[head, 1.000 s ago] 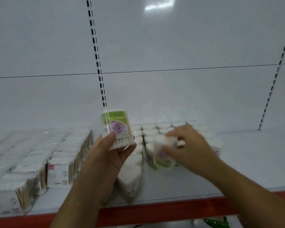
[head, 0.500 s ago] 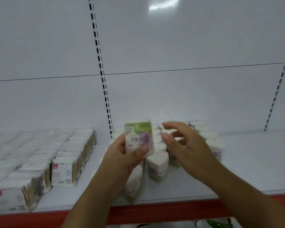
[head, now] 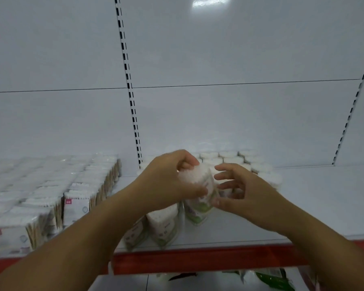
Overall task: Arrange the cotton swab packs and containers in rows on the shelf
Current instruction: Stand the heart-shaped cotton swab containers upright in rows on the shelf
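Closest in, there's some green packaging (head: 275,278) poking out below the shelf (head: 303,206), just under its red front edge (head: 198,261). Both forearms reach in over that edge. Right at the front of the shelf stand two front containers (head: 164,223) packed with white swab tips, side by side, partly hidden under the left forearm. Just behind and to the right of them is the swab container (head: 198,198) being handled. The left hand (head: 168,181) has its fingers curled over the top and the thumb on the near side, so it's got a proper grip, and the container leans a bit. Its base is down near the shelf surface, but I can't tell if it's actually resting there. The right hand (head: 244,192) is just beside it on the right, fingers spread loose and holding nothing – the thumb may be brushing the container's lower side, too blurry to say. Off to the left, the cotton swab packs (head: 76,206) sit in tidy rows running toward the back. Behind the hands are the back containers (head: 229,158), lined up in rows against the white back panel (head: 240,112), with a slotted upright (head: 132,101) running up it.
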